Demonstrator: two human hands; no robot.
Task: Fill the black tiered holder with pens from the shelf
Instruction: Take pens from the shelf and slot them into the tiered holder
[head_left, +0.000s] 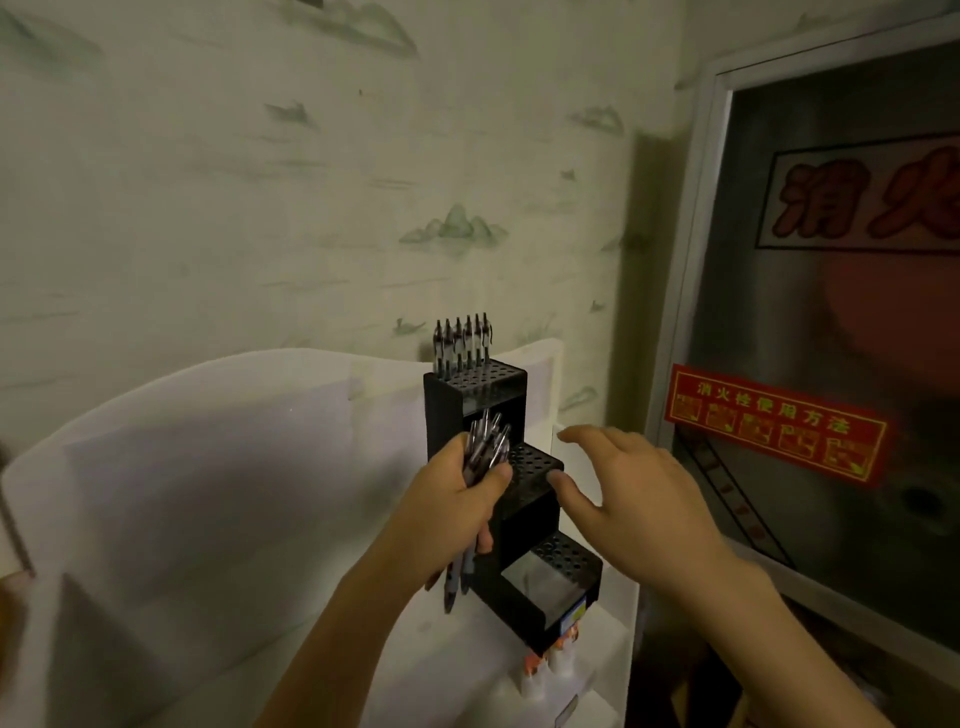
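The scene is dim with a greenish-yellow cast, and the whole picture is soft and grainy. Motion blur smears the red characters on the cabinet door (852, 322) at right and the wallpaper (311, 182) patterns. Straight lines bow toward the frame's edges, as with the cabinet's frame. The white surface (208, 493) is the brightest area, nearly washed out, with a broad soft shadow across it. A faint sheen shows on the black tiered holder (524, 499), on its lowest step. The cabinet glass carries a dull reddish reflection.
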